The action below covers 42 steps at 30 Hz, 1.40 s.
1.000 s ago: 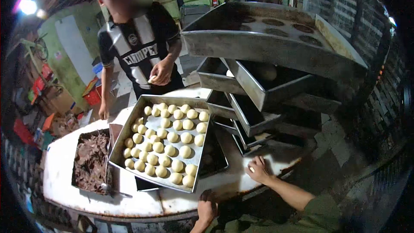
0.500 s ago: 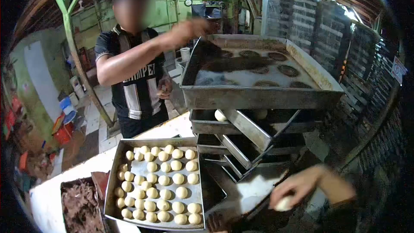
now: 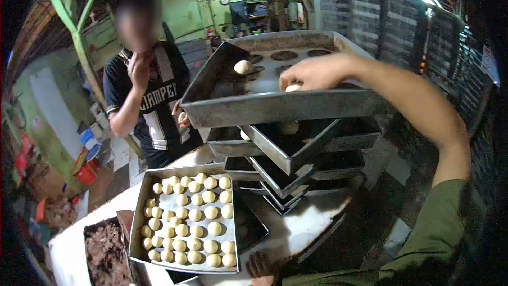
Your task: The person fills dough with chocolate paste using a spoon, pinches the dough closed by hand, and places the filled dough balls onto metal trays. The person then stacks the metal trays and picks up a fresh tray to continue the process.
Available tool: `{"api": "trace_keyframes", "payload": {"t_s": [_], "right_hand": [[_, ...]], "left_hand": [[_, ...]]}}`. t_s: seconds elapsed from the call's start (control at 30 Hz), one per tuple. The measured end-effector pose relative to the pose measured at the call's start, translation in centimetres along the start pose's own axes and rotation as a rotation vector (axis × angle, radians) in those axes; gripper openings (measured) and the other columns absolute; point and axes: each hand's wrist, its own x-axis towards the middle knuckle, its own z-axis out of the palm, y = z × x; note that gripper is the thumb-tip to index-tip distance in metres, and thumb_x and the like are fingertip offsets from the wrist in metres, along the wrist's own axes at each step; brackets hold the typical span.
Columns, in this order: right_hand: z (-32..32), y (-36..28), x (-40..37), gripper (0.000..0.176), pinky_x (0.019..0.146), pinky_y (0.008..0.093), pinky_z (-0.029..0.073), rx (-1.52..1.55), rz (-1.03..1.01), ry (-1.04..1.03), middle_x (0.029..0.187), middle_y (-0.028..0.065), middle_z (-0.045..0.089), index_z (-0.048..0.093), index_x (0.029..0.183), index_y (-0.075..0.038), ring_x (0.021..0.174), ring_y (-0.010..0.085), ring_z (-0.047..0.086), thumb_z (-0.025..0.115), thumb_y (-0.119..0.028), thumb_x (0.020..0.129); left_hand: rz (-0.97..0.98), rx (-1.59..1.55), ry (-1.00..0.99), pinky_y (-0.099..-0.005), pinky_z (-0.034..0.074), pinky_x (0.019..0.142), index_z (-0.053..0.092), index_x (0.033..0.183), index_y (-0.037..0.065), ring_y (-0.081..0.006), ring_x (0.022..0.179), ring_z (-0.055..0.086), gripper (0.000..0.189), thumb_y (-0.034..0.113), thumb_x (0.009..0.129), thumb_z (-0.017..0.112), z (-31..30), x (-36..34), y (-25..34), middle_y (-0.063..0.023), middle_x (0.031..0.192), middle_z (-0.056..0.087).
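My right hand (image 3: 317, 74) reaches over the near rim of the top metal tray (image 3: 286, 107), its fingers closed round a pale dough ball (image 3: 293, 88). Another dough ball (image 3: 243, 67) sits in that tray on the left, among dark round marks on the bottom. At the lower edge, my left hand (image 3: 261, 271) shows only in part; its dark-smeared fingers are stretched out beside the lower tray, holding nothing visible. Several rows of dough balls (image 3: 196, 215) fill that lower tray (image 3: 185, 266).
Crosswise trays (image 3: 286, 167) are stacked under the top one. A container of brown chocolate-like paste (image 3: 108, 249) stands at lower left on the white table (image 3: 66, 259). Across the table stands a person (image 3: 153, 90), one hand at the mouth. Wrapped stacks (image 3: 365, 10) rise behind.
My right hand has moved from low on the right up into the top tray with the dough ball. A dough ball now shows in that tray. The other person's arm has drawn back from it.
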Motion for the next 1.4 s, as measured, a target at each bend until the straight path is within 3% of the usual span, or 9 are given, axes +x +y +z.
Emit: {"api": "trace_keyframes", "payload": {"t_s": [0.33, 0.63, 0.8, 0.83, 0.9, 0.93, 1.0, 1.27, 1.4], "right_hand": [[4.6, -1.3, -13.5, 0.029, 0.073, 0.0348, 0.045, -0.19, 0.191, 0.888, 0.086, 0.0144, 0.06, 0.059, 0.093, 0.0, 0.081, 0.0279, 0.058, 0.061, -0.026, 0.082], [10.2, 18.3, -13.0, 0.049, 0.09, 0.0368, 0.041, -0.389, 0.48, 0.538, 0.133, 0.0124, 0.04, 0.038, 0.131, -0.007, 0.105, 0.0294, 0.054, 0.036, -0.039, 0.095], [6.7, -9.7, -12.0, 0.05, 0.076, 0.0401, 0.052, -0.267, -0.068, 1.293, 0.103, 0.0193, 0.057, 0.059, 0.102, 0.004, 0.094, 0.0322, 0.057, 0.053, -0.043, 0.086], [6.9, -11.1, -10.5, 0.045, 0.046, 0.0236, 0.046, -0.162, -0.446, 1.412, 0.074, 0.0121, 0.059, 0.057, 0.091, 0.005, 0.059, 0.0153, 0.056, 0.041, -0.038, 0.094], [11.8, -11.4, -7.6, 0.039, 0.079, 0.0325, 0.047, 0.377, -0.685, 0.972, 0.112, 0.018, 0.054, 0.056, 0.108, 0.003, 0.097, 0.0239, 0.056, 0.04, -0.027, 0.089], [14.0, -18.6, -4.8, 0.032, 0.077, 0.0309, 0.047, 0.842, -0.748, 0.777, 0.1, 0.0146, 0.056, 0.058, 0.096, 0.002, 0.09, 0.0201, 0.056, 0.042, -0.023, 0.085], [16.5, -26.6, 1.9, 0.022, 0.069, 0.0313, 0.046, 0.644, -0.348, 0.322, 0.085, 0.0112, 0.061, 0.058, 0.093, 0.0, 0.079, 0.0174, 0.058, 0.051, -0.019, 0.087], [33.7, -34.7, 18.3, 0.02, 0.062, 0.0398, 0.043, 0.436, -0.251, 0.013, 0.07, 0.0194, 0.054, 0.05, 0.078, 0.003, 0.065, 0.0319, 0.054, 0.058, -0.014, 0.07], [29.7, -40.5, 13.7, 0.01, 0.05, 0.0244, 0.038, 0.854, -0.161, 0.524, 0.06, 0.0022, 0.049, 0.05, 0.072, -0.002, 0.056, 0.0088, 0.046, 0.058, -0.003, 0.068]], "left_hand": [[0.094, 0.048, 0.14, -0.05, 0.033, 0.097, 0.054, 0.116, 0.01, -0.0331, 0.118, 0.042, 0.049, 0.039, 0.077, 0.06, -4.4, 1.2, 0.9, -0.0141, 0.128, 0.047], [-0.173, -0.205, 0.029, -0.0433, 0.025, 0.105, 0.043, 0.127, 0.007, -0.0339, 0.124, 0.034, 0.057, 0.035, 0.079, 0.056, -3.1, -1.1, 0.1, -0.0164, 0.134, 0.038], [-0.461, -0.632, 0.174, -0.0407, 0.042, 0.089, 0.046, 0.118, 0.003, -0.0363, 0.108, 0.048, 0.044, 0.015, 0.078, 0.061, -10.6, -5.2, -0.1, -0.0197, 0.127, 0.042], [-0.456, -0.751, 0.226, -0.0395, 0.045, 0.084, 0.045, 0.118, 0.002, -0.0363, 0.101, 0.052, 0.041, 0.014, 0.081, 0.059, -11.9, -6.9, -0.6, -0.019, 0.124, 0.044], [-0.522, -0.749, 0.358, -0.0368, 0.045, 0.085, 0.047, 0.118, 0.002, -0.0322, 0.103, 0.053, 0.039, 0.011, 0.081, 0.059, -12.0, -11.4, -2.0, -0.0163, 0.12, 0.047], [-0.548, -0.714, 0.406, -0.0353, 0.045, 0.084, 0.047, 0.118, 0.002, -0.0294, 0.102, 0.054, 0.038, 0.01, 0.082, 0.059, -12.4, -13.5, -2.7, -0.0156, 0.117, 0.049], [-0.805, -1.113, 0.393, -0.0318, 0.045, 0.084, 0.048, 0.118, 0.002, -0.0221, 0.102, 0.055, 0.036, 0.009, 0.084, 0.057, -13.9, -17.5, -4.2, -0.0135, 0.113, 0.052], [-1.054, -1.172, 0.558, -0.0266, 0.041, 0.088, 0.05, 0.114, 0.0, -0.0139, 0.101, 0.053, 0.027, 0.009, 0.089, 0.05, -21.3, -32.8, -14.1, -0.008, 0.108, 0.058], [-1.023, -1.445, 0.522, -0.0282, 0.04, 0.091, 0.051, 0.115, 0.0, -0.0157, 0.103, 0.053, 0.026, 0.011, 0.092, 0.046, -24.2, -35.1, -17.5, -0.0089, 0.111, 0.057]]}}
